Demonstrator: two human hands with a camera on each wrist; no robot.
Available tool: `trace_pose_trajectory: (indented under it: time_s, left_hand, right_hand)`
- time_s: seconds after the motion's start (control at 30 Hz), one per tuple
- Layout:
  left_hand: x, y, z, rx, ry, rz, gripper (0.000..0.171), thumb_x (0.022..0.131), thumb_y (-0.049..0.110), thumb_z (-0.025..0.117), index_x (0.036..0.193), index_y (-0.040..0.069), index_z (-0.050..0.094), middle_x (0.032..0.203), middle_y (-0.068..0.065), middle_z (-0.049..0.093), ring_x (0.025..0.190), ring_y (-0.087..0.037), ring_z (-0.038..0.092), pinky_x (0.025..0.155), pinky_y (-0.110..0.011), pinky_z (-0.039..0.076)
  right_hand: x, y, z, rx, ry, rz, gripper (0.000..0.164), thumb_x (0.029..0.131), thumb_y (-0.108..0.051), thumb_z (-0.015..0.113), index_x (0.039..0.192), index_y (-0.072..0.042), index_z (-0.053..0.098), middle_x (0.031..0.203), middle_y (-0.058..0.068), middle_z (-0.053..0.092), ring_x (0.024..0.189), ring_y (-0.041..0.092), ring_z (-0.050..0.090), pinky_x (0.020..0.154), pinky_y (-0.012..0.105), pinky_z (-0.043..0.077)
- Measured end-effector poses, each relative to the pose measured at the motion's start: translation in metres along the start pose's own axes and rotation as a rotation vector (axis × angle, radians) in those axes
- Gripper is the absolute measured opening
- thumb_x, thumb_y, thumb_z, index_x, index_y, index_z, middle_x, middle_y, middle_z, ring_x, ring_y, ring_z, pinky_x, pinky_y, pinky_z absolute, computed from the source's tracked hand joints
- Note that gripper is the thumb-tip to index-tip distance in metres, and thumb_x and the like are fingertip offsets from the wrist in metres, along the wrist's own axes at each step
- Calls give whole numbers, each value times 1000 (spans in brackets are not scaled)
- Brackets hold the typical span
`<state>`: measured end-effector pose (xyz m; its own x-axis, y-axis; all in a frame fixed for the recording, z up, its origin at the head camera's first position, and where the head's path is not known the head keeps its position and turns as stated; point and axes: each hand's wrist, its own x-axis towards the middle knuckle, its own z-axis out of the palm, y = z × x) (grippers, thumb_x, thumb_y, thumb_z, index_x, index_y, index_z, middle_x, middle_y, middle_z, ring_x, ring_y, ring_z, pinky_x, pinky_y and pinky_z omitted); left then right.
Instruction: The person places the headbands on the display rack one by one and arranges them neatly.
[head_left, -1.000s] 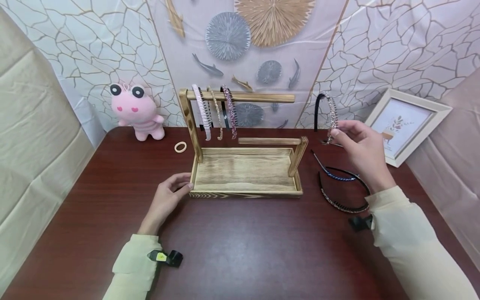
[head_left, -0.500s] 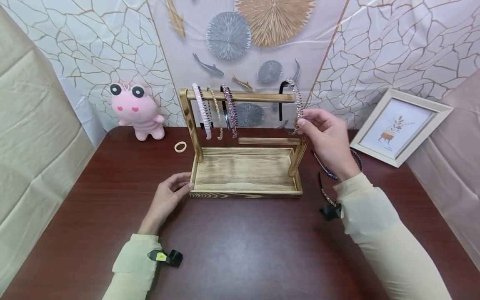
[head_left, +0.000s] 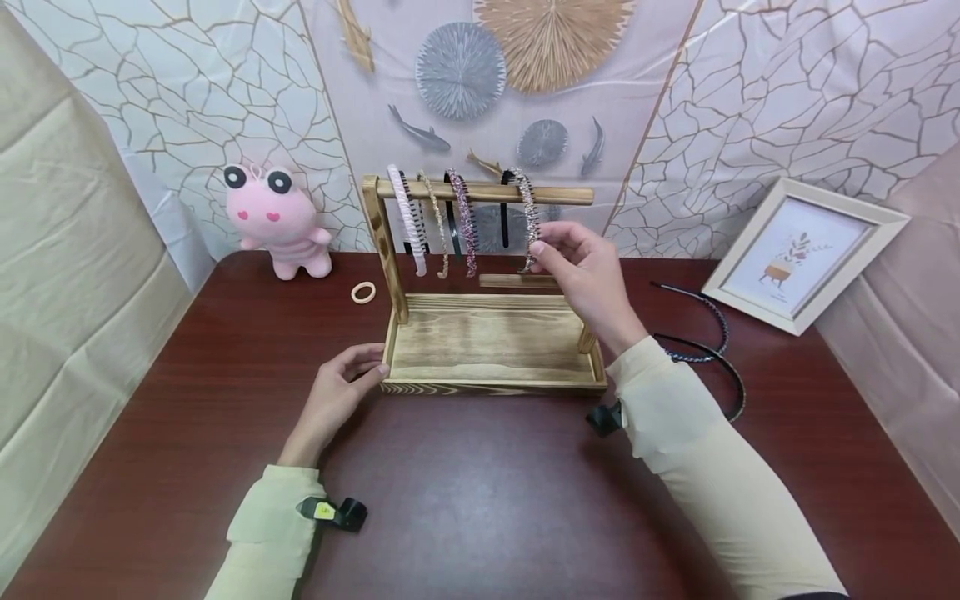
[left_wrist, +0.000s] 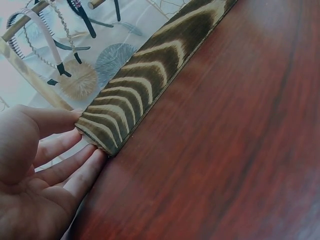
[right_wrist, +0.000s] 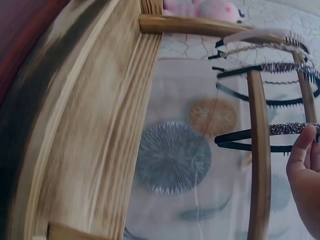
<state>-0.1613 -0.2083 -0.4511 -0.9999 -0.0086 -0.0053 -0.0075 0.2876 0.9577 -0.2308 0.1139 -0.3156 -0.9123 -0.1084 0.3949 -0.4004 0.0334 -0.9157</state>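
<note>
"Left hand (head_left: pixel 341 394), nearest?"
"Thumb and fingers hold the rack (head_left: pixel 487 388) by its left front corner on the tabletop (head_left: pixel 480 492)."
"Right hand (head_left: pixel 590 282)?"
"Farther off, pinching the silver headband (head_left: pixel 529 212) at its fingertips."
"Where's that?"
"Around the upper bar (head_left: pixel 567 196), right of the purple headband (head_left: pixel 465 221)."

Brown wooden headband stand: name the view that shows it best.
Head view: the brown wooden headband stand appears nearly whole, the right hand covering part. Left wrist shows striped front, some post and bars; right wrist shows tray and bars, cropped.
</note>
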Motion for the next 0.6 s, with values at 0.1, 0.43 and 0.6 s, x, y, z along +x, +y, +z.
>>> trace_pose_trajectory:
  time_s: [0.1, 0.43, 0.6]
  left_hand:
    - [0, 1, 0, 0, 1, 1, 38, 92, 17, 72, 128, 7, 63, 127, -10, 65, 114, -20, 62, 84, -17, 50]
    - [0, 0, -1, 5, 6, 4, 37, 92, 15, 71, 128, 7, 63, 128, -10, 64, 114, -20, 62, 84, -16, 50]
    - [1, -1, -1, 5, 0, 2, 38, 92, 15, 71, 128, 7, 63, 128, -11, 65, 114, -19, 63, 84, -16, 50]
  right_hand:
    - [2, 1, 7, 2, -13, 8, 19, 94, 1, 64, 109, 10, 62, 87, -1, 67, 71, 11, 64, 73, 27, 57]
    - [10, -1, 23, -12, -48, 42, 18, 95, -3, 64, 109, 8, 64, 90, 5, 67, 72, 13, 64, 74, 30, 57]
    - [11, 0, 24, -25, -48, 50, 18, 95, -5, 65, 109, 7, 64, 90, 5, 67, 72, 16, 65, 73, 29, 57]
